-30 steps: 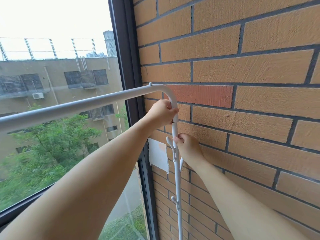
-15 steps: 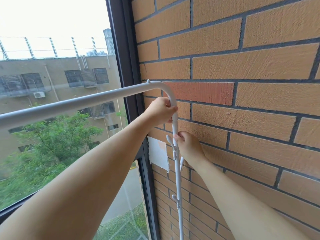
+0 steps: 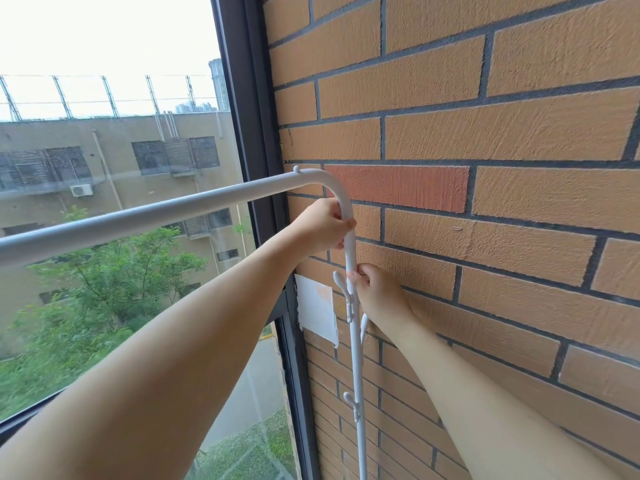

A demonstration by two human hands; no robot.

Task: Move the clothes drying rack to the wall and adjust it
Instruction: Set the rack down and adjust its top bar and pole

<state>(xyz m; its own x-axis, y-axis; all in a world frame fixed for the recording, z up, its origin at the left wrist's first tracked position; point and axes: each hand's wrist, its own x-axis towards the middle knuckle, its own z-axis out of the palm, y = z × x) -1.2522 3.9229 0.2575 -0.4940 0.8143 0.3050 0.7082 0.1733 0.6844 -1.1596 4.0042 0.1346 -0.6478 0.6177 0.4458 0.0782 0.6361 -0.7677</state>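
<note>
Item: drying rack (image 3: 353, 358) beside brick wall (image 3: 485, 133), adjusting stage; your left hand (image 3: 322, 226) wraps its upright at 12 o'clock, right hand (image 3: 375, 292) pinches below at 6 o'clock; next, likely slide the post to height.

Lighting: bright, diffuse daylight from the dark-framed glass window (image 3: 104, 202) at 9 o'clock; sky overexposed. Shadows soft. Orange brick wall (image 3: 485, 133) sharp. Wide-angle bowing toward frame edges.
</note>
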